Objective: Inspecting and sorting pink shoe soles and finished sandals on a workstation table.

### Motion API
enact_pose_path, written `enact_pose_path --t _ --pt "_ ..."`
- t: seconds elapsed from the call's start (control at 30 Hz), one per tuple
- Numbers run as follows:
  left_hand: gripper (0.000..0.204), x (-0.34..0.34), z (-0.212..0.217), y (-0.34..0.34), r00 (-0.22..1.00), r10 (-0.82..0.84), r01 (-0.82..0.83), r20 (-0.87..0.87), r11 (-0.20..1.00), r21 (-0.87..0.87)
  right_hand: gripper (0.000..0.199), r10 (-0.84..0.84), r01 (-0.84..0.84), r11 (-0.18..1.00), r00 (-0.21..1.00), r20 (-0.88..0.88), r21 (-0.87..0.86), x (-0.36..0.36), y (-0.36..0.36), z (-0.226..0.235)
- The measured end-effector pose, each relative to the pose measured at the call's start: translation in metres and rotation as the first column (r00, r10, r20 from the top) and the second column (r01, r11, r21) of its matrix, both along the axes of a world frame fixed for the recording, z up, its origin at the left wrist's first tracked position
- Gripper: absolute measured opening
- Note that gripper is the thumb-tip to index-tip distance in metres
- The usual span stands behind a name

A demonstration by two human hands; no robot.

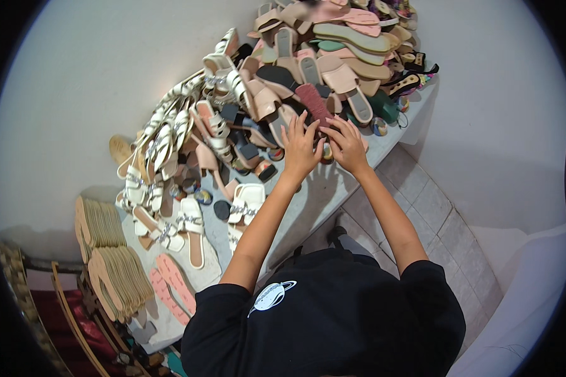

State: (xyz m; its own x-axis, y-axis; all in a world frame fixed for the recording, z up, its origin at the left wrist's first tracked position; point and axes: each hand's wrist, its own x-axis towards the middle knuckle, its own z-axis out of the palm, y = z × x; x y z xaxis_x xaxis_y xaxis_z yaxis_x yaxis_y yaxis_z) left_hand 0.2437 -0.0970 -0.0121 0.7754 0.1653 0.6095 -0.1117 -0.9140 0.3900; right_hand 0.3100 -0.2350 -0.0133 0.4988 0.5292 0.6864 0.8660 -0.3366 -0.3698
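My left hand [301,152] and my right hand [347,146] are side by side over the front edge of a heap of sandals. Between their fingertips lies a dark red, rough-surfaced sole [312,102], its near end partly covered by my fingers. The left fingers are spread beside its near end, the thumb pointing toward the right hand. Over the other side of that end, the right fingers reach out apart. Neither hand visibly grips anything, though the undersides of the fingers are hidden. Just beyond the right hand rests a beige slide sandal [341,76].
White strappy sandals [192,221] lie along the left part of the table [308,210]. Stacks of beige soles [121,283] stand at the near left, beside pink soles [171,286]. Soles and sandals pile up against the wall [107,81]. Tiled floor [431,201] shows at right.
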Motion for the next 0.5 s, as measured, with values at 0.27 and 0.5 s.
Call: enact_pose_path --t 0.27,0.5 --pt "0.046 0.111 0.02 -0.025 0.996 -0.088 0.086 0.029 0.994 0.065 0.033 -0.085 0.084 0.996 0.994 0.072 0.019 0.109 -0.034 0.02" --pt "0.052 0.205 0.033 -0.038 0.995 -0.071 0.064 0.073 0.993 0.104 0.036 -0.084 0.087 0.996 0.984 0.155 -0.015 0.199 -0.049 0.035"
